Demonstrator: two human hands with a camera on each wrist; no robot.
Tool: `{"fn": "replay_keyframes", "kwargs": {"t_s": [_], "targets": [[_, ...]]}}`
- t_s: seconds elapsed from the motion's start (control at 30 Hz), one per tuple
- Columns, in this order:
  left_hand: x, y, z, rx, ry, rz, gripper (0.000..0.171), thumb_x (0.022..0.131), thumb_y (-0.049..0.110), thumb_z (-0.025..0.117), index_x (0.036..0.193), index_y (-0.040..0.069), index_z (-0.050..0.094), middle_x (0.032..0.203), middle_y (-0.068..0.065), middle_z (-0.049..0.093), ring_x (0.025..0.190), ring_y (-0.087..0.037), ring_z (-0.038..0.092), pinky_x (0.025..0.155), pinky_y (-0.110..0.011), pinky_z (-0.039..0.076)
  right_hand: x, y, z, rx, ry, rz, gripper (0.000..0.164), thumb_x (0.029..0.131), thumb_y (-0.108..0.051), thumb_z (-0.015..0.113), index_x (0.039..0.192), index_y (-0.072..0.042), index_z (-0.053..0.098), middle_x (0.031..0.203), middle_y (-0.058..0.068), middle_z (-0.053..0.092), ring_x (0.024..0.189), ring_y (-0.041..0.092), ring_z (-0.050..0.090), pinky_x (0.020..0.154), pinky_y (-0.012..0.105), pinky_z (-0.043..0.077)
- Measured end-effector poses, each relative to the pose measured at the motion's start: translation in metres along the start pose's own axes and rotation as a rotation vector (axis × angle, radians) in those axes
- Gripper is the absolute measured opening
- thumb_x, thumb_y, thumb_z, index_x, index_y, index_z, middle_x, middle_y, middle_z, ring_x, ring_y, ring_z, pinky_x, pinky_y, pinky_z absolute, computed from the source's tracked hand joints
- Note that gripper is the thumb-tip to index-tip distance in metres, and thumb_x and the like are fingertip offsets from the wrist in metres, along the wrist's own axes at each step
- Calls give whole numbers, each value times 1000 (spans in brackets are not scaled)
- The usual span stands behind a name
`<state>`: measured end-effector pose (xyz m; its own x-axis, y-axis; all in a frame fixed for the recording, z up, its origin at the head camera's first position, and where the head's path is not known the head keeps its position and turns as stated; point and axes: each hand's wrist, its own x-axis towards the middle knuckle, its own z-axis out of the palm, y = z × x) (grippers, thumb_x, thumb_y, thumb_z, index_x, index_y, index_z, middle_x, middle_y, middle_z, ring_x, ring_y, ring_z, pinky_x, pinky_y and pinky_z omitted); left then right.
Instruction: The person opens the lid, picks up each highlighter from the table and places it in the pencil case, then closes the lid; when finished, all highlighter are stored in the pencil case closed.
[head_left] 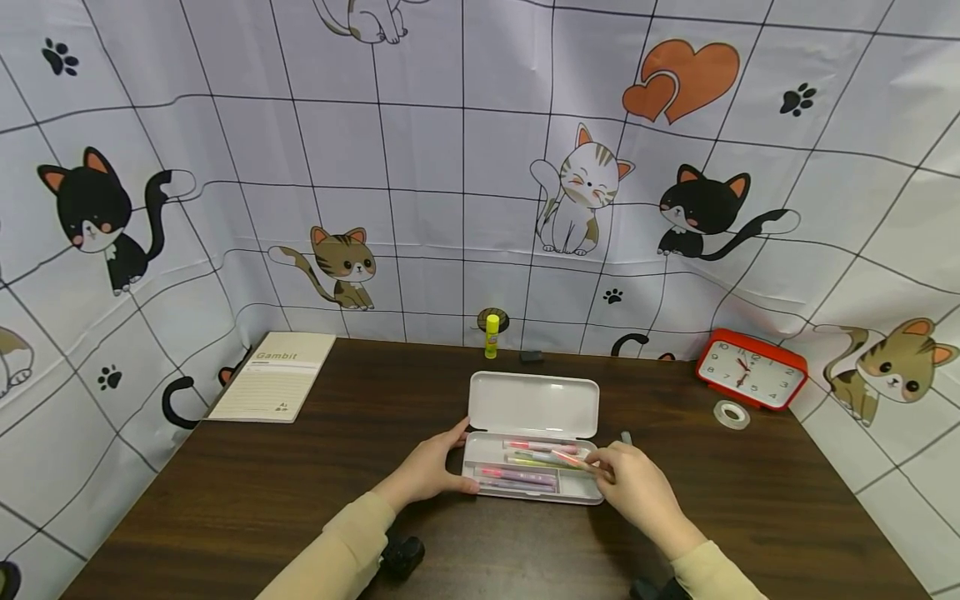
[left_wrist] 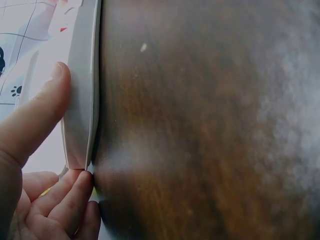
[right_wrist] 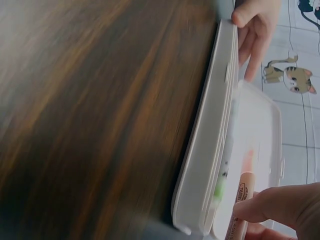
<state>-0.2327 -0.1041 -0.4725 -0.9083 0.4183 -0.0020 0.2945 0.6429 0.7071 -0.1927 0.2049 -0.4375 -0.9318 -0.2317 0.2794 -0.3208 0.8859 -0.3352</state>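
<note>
A white pencil case [head_left: 581,490] lies on the table with its lid [head_left: 534,404] raised toward the back. My left hand [head_left: 427,468] holds its left end; in the left wrist view the thumb [left_wrist: 47,100] lies along one wall and the other fingers touch the corner. Between thumb and fingers, my right hand [head_left: 637,487] pinches a peach-coloured highlighter [right_wrist: 243,192] over the right part of the case. Several pens [head_left: 517,477] lie inside, pink, purple and yellow-green among them. The fingers partly cover the highlighter.
A glue stick [head_left: 491,337] stands behind the case, near a dark eraser-like block [head_left: 531,357]. A notepad [head_left: 273,379] lies at the back left. On the right are a red clock [head_left: 752,369] and a tape roll [head_left: 731,414]. A small grey object [head_left: 626,437] shows behind the right hand.
</note>
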Motion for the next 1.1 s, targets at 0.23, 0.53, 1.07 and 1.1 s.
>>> {"fn": "replay_keyframes", "kwargs": {"t_s": [0.23,0.53,1.07,1.1], "targets": [[0,-1,0,-1,-1,-1,104,71,37,83,151,6,24,139,-14,50,127,-30,48,107,-53,34,2,-13,9,13,2,-36,20,73,0,73,84,-18,73,72,-11,52,61,3,41,52,20,37],[0,1,0,0,3,3,105,70,36,84,151,5,24,138,-14,51,127,-30,48,106,-54,34,9,-29,18,10,11,-120,19,72,-1,76,82,-17,74,75,-10,56,65,5,43,53,19,38],[0,2,-1,5,1,0,104,71,35,83,151,5,24,138,-14,51,126,-30,48,107,-52,34,23,-57,36,37,-20,-257,20,71,2,72,83,-15,74,73,-4,58,63,5,44,51,20,39],[-1,2,-1,6,2,1,104,71,36,83,151,5,24,138,-14,51,126,-30,48,106,-53,34,24,-59,38,38,-19,-260,20,71,2,72,82,-15,74,73,-4,58,64,6,46,51,21,39]]}}
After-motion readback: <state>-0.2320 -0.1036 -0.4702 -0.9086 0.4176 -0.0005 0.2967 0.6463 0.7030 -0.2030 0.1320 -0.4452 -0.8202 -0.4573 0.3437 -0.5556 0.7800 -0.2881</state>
